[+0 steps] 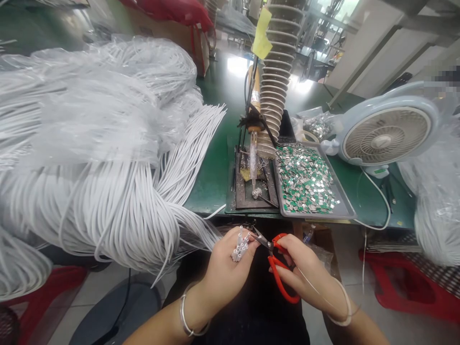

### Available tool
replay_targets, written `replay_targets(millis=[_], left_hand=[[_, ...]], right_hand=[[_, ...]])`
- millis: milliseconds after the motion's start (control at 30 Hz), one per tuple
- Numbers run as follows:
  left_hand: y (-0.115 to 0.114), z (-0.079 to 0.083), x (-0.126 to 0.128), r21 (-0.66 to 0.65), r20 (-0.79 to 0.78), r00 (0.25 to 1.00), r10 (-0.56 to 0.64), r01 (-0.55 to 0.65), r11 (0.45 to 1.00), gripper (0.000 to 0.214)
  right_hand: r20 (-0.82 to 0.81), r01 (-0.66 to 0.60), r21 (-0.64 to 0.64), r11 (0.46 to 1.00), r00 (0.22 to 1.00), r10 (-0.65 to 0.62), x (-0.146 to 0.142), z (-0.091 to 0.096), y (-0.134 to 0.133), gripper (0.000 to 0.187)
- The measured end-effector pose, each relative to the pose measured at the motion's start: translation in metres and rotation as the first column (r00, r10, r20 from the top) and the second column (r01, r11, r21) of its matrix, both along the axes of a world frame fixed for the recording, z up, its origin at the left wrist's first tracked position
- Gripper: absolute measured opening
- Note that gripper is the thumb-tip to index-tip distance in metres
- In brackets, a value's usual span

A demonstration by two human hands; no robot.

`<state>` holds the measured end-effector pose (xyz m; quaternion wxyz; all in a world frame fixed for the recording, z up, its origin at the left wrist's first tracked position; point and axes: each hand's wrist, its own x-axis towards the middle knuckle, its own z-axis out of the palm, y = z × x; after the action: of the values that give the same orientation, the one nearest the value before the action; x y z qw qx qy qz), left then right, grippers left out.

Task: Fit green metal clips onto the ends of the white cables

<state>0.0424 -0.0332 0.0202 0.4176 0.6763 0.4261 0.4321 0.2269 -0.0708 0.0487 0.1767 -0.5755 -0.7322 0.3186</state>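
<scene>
Far left of the frame, a huge loop of white cable [89, 206] spills over the desk edge, partly wrapped in thin plastic sheet [118, 62]. Below it, a red stool [46, 287] stands on the tiled floor [89, 292]. Upper left, past the cable, I can see a cardboard box [168, 33] under red cloth.

Bottom centre, my left hand [226, 273] is closed around a small bunch of white cable ends [240, 247], which poke upward from the fingers. My right hand [305, 273] grips red-handled scissors [278, 273] through the loops, with the metal blades pointing just beside that bunch. Each wrist wears a thin bangle.

The green-topped desk [212, 182] runs across mid-frame. On it, a soldering iron [253, 153] stands in a dark holder, with a ribbed white duct [278, 81] rising behind it, a yellow note [262, 33] stuck on. Right of these is a metal tray [316, 215] heaped with small green-and-silver pieces [305, 179], and a bag of the same [318, 127] sits behind it.

Further right: a pale blue fan [386, 139], then a plastic-wrapped bundle [436, 206], with a second red stool [406, 287] below.
</scene>
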Motion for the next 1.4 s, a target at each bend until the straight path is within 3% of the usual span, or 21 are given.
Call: replay_targets(millis=[667,833,967,1167,1400], left_hand=[[-0.0008,-0.0031,-0.0017,0.100,-0.114,0.991,-0.064,0.076,0.992,0.019],[0.0008,-0.0021,-0.0042,0.053,-0.124,0.985,-0.117,0.124,0.991,0.021],[0.0020,0.0018,-0.0061,-0.072,-0.052,0.988,-0.145,0.141,0.987,0.020],[0.0009,0.0027,-0.0034,-0.171,0.016,0.996,-0.087,0.088,0.981,0.009],[-0.0001,0.0024,-0.0008,-0.084,0.009,1.000,-0.022,0.023,0.996,0.010]], right_hand=[[0.048,-0.033,-0.001,0.999,0.998,0.033,0.0032,-0.0009,-0.0017,0.013],[0.052,-0.047,-0.010,0.999,0.998,0.048,0.0053,0.0005,-0.0002,0.012],[0.038,-0.058,-0.009,0.998,0.998,0.058,0.0052,0.0010,-0.0004,0.012],[0.037,-0.041,0.014,0.999,0.998,0.041,0.0044,0.0015,0.0013,0.012],[0.051,-0.023,0.010,1.000,0.998,0.022,0.0027,0.0010,-0.0003,0.013]])
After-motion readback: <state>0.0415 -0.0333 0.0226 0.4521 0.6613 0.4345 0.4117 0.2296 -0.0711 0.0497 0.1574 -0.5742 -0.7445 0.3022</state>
